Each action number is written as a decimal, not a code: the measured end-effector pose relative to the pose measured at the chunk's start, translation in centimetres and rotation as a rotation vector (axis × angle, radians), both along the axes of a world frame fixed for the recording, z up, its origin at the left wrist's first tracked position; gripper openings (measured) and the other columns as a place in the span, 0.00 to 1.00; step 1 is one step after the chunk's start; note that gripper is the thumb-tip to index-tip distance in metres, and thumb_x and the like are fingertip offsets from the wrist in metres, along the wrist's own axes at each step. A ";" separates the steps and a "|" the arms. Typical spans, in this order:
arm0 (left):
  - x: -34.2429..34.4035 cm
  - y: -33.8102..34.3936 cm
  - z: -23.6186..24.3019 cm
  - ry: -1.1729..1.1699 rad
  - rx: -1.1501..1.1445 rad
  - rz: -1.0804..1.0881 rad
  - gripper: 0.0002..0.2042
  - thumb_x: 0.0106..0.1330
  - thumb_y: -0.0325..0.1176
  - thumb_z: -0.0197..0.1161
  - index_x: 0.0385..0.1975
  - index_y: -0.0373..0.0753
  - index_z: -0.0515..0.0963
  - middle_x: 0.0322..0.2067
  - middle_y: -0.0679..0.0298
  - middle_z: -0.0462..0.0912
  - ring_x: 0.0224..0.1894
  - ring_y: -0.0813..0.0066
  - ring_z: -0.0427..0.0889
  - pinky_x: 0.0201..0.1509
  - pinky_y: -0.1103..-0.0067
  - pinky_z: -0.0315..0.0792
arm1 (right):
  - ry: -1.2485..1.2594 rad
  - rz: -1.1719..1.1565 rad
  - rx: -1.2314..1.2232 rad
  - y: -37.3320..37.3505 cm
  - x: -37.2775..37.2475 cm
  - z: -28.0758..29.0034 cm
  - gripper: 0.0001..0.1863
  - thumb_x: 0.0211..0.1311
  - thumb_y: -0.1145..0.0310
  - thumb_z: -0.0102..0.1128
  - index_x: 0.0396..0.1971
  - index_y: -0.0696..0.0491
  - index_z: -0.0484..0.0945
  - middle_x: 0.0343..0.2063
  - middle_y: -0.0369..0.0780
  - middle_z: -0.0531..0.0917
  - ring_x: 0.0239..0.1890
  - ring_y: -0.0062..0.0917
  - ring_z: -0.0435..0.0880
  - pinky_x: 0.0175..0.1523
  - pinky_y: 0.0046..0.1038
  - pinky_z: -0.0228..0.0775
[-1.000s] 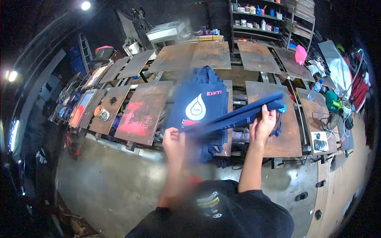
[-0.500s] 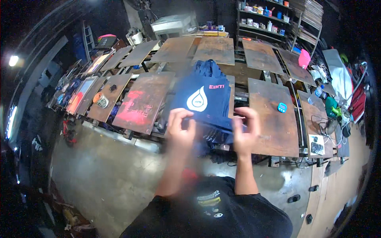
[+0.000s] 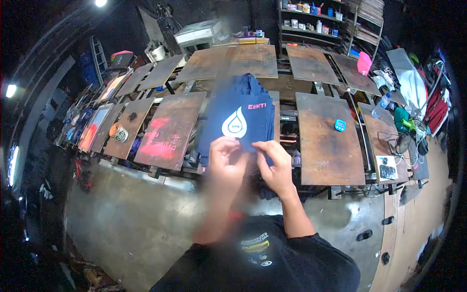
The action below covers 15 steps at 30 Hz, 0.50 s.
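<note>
Fabric stack, navy — long axis near-to-far, droplet print pointing away

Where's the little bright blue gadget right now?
In the head view, the bright blue gadget lies on a brown board, a little right of its middle, to the right of the right hand and the dark blue cloth stack.

I wear a black T-shirt with short sleeves. Its front carries small pale lettering, a yellow stripe and a white oval mark. My left hand and right hand are bare.
</note>
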State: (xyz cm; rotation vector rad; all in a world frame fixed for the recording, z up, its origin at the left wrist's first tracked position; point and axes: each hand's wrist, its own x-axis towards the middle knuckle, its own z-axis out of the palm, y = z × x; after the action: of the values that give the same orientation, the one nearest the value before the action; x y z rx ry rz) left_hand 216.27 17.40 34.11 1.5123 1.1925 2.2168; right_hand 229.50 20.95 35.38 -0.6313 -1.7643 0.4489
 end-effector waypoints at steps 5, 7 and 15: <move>-0.4 -0.4 0.2 0.261 -0.195 0.137 0.11 0.54 0.13 0.67 0.36 0.30 0.82 0.41 0.55 0.85 0.44 0.69 0.84 0.49 0.77 0.77 | -0.015 -0.005 -0.032 0.2 -0.5 -0.9 0.11 0.53 0.83 0.57 0.38 0.60 0.79 0.29 0.47 0.80 0.33 0.40 0.81 0.39 0.32 0.73; -0.2 -0.2 0.8 0.372 -0.160 0.148 0.08 0.56 0.16 0.67 0.36 0.30 0.84 0.38 0.55 0.88 0.41 0.68 0.87 0.49 0.77 0.78 | -0.066 -0.056 0.026 0.3 -0.5 -0.8 0.10 0.52 0.82 0.58 0.36 0.61 0.78 0.29 0.47 0.79 0.32 0.41 0.80 0.38 0.33 0.72; 0.0 0.5 0.7 0.463 -0.194 0.086 0.09 0.57 0.17 0.66 0.38 0.31 0.85 0.37 0.56 0.88 0.40 0.67 0.87 0.48 0.76 0.78 | -0.062 -0.050 0.049 1.9 0.4 -1.3 0.06 0.52 0.77 0.62 0.31 0.58 0.78 0.27 0.44 0.80 0.31 0.39 0.79 0.37 0.36 0.69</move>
State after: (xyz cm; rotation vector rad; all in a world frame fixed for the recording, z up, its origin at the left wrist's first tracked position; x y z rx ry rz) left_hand 216.31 17.88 34.85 1.9836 1.5732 1.7800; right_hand 229.87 22.82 34.09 -0.6594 -1.8081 0.3537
